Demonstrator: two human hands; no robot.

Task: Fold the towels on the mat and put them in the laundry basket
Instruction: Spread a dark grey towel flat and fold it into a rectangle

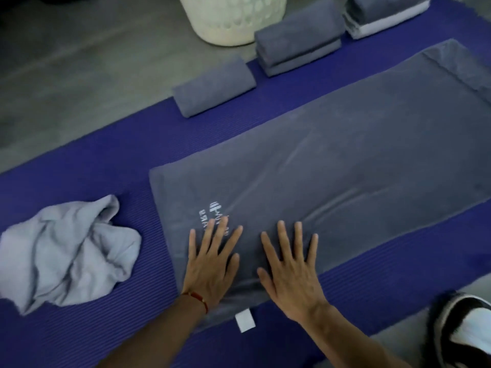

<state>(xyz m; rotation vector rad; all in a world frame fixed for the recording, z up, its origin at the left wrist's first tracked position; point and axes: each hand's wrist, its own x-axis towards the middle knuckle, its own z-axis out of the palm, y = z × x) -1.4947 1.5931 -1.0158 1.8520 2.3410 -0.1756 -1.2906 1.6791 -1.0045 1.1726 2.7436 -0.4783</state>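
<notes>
You see a grey floor (79, 75) under everything, and a black-and-white slipper (465, 330) resting on it at your lower right.

The one view comes from a camera on the person's head, looking forward and steeply down, close over the left hand (211, 264) and right hand (289, 272), which sit low in the middle of the picture. Both forearms enter from the bottom edge. Beyond the fingertips the view reaches over the mat (79, 166) to the laundry basket (225, 22), cut off by the top edge.
</notes>
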